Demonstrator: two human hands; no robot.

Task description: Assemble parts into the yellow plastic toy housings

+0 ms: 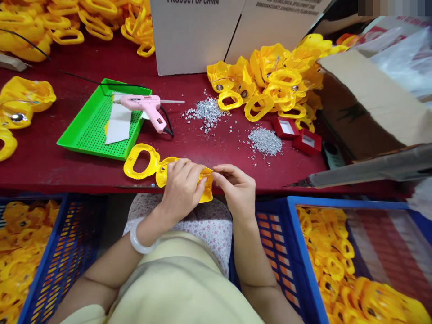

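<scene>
My left hand [184, 189] is closed on a yellow plastic shell [141, 161] with an oval ring handle, at the front edge of the red table. The ring end points left, and the wider end sticks out to the right of my fingers. My right hand [238, 186] pinches at that right end, thumb and forefinger together; whatever is between the fingertips is too small to make out. Behind my hands lie a heap of shiny metal bits [206, 111] and a heap of small screws [265, 141].
A pink glue gun [145, 105] rests across a green perforated tray [87, 150]. Yellow shells [270, 76] pile up at the back right near a grey electric screwdriver [371, 171]. Two red boxes [307, 141] stand by the screws. Blue crates [305, 261] flank my lap.
</scene>
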